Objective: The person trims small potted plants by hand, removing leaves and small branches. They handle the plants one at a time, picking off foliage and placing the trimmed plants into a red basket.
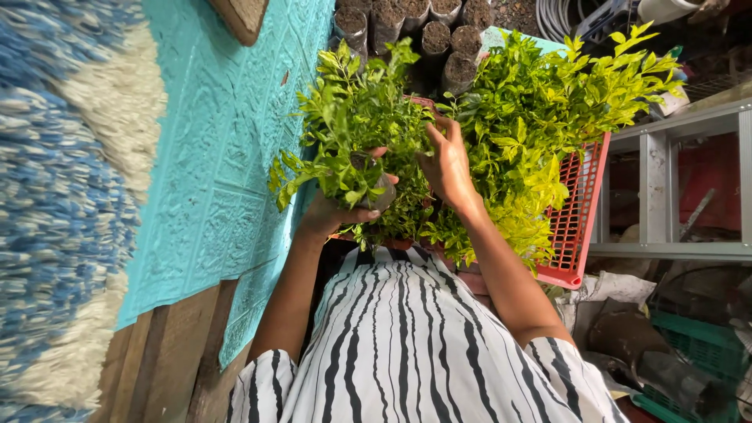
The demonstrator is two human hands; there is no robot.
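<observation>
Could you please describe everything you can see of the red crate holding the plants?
The red crate looks like plastic, with a latticed mesh wall and a solid rim. Only its right side and one corner show; bright yellow-green seedlings fill it and spill over the rim. It sits in front of the person, beside a grey metal frame. The right hand reaches into the foliage above it; whether it touches the crate cannot be told.

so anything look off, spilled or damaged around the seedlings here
Nothing stands out. The seedlings look leafy and healthy in the red crate, the soil bags behind stand upright, and the left hand grips one small bagged plant.
</observation>
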